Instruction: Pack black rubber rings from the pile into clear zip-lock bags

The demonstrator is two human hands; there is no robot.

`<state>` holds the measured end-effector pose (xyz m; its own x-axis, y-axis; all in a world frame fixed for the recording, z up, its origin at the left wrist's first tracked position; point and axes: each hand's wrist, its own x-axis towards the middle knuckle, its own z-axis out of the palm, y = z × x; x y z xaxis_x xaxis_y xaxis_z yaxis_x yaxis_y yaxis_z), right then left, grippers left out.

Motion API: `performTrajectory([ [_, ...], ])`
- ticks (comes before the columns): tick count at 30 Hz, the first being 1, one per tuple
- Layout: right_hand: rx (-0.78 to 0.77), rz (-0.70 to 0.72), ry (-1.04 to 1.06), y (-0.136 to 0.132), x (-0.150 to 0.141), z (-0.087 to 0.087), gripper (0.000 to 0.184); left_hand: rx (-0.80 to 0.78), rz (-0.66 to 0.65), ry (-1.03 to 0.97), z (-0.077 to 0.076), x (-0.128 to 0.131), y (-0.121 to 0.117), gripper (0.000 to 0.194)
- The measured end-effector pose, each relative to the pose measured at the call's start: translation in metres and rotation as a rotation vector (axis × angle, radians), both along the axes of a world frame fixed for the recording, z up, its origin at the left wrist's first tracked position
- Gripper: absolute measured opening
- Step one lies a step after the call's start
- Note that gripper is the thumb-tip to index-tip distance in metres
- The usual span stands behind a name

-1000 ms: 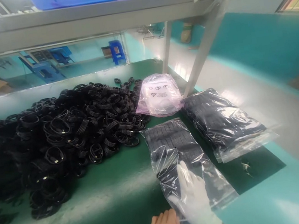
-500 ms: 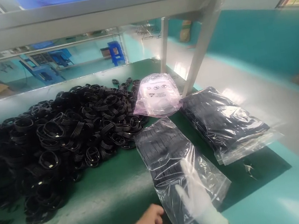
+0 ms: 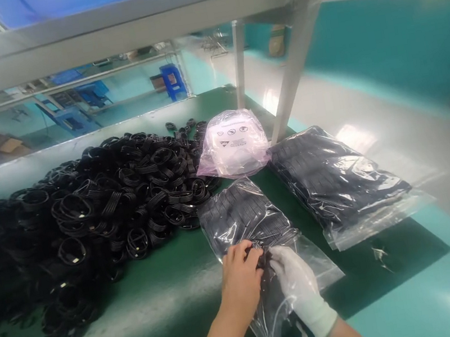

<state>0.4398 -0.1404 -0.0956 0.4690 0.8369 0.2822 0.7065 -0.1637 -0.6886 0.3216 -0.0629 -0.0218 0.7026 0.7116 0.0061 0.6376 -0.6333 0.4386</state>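
We rest our bare left hand (image 3: 239, 286) and gloved right hand (image 3: 298, 279) close together on the clear bag (image 3: 318, 259), fingers bent; whether either pinches it, we cannot tell. Its packed black cables (image 3: 233, 207) extend beyond our fingers, the loose pile (image 3: 117, 191) left of our left hand. Uneven pressure could skew the rows; tugging could tear the film.

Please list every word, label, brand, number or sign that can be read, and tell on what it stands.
"ATTENTION": on the pink bag, beside a dark triangular sign.
Row of small signs above it: too blurred to identify.
Other print there: too small.
Elsewhere: nothing readable.
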Motion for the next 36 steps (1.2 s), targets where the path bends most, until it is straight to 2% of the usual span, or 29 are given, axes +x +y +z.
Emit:
performTrajectory([
  [3,0.018,-0.081,-0.065,0.004,-0.006,-0.004,0.02,0.143,0.017,0.019,-0.001,0.004,0.001,0.038],
  [6,-0.002,-0.083,-0.091,0.002,-0.006,-0.003,0.02,0.181,0.062,0.017,0.007,-0.003,-0.009,0.04],
  [11,0.031,-0.024,-0.008,-0.01,-0.003,-0.002,0.022,0.076,0.257,-0.105,0.019,-0.04,-0.066,0.037],
  [13,0.026,0.001,0.022,-0.014,-0.004,-0.002,0.023,0.089,0.24,-0.166,0.018,-0.043,-0.083,0.036],
  [14,0.033,0.005,0.037,-0.016,-0.005,-0.002,0.023,0.096,0.228,-0.181,0.018,-0.04,-0.083,0.033],
  [17,0.056,-0.017,0.052,-0.019,-0.009,0.001,0.023,0.064,0.24,-0.142,0.017,-0.017,-0.056,0.028],
  [20,0.046,-0.019,0.033,-0.016,-0.012,0.006,0.022,0.005,0.198,-0.045,0.014,0.005,-0.015,0.033],
  [22,-0.01,-0.014,0.057,-0.011,-0.011,0.011,0.021,-0.015,0.166,0.007,0.009,0.013,0.001,0.039],
  [27,-0.204,-0.141,0.053,0.006,-0.007,0.018,0.018,-0.019,0.15,0.041,-0.001,0.01,0.002,0.041],
  [33,-0.17,-0.242,-0.076,0.01,-0.011,0.016,0.02,0.084,0.156,0.042,-0.004,0.005,-0.004,0.036],
  [36,-0.145,-0.223,-0.073,0.01,-0.011,0.016,0.022,0.122,0.171,0.042,-0.009,0.01,-0.001,0.034],
])
